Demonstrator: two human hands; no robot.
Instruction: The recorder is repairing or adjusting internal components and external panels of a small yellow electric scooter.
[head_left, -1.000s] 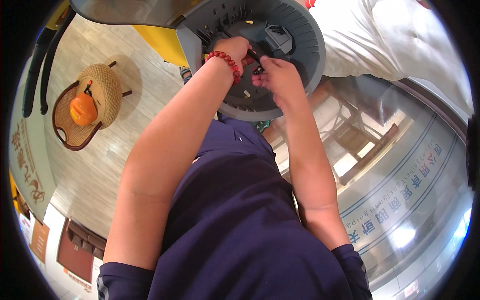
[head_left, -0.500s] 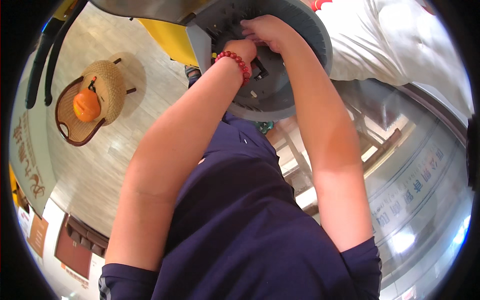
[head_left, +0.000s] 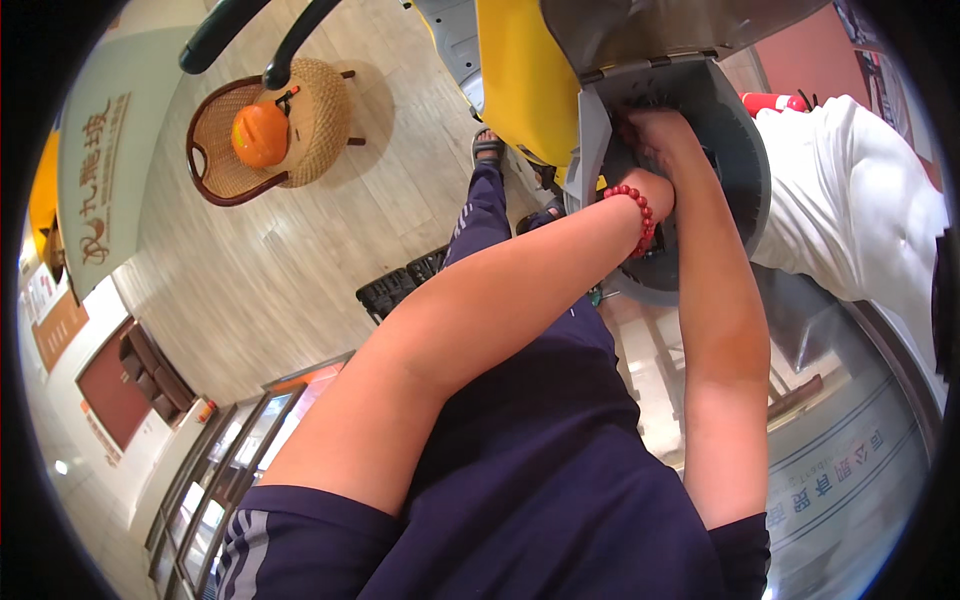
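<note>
Both arms reach into a dark grey round tub [head_left: 735,165] with a ribbed inner wall, which adjoins a yellow machine body [head_left: 520,75]. My left hand [head_left: 652,186], with a red bead bracelet [head_left: 645,217] at its wrist, is low inside the tub. Its fingers are hidden behind my right wrist. My right hand [head_left: 658,135] lies farther in, by the tub's far wall; its partly visible fingers are bent and apart, with nothing seen in them. A smoky grey lid [head_left: 670,30] stands raised on hinges above the tub.
A wicker chair [head_left: 320,125] with an orange helmet [head_left: 260,135] stands at left. Black handles [head_left: 230,30] stick out above it. White draped fabric [head_left: 845,200] and a red cylinder [head_left: 770,103] are at right. A black crate [head_left: 400,285] sits near my leg.
The view has swung left, so the tub and chair appear farther right. My right hand is now deeper along the far wall, and more of the machine and lid shows.
</note>
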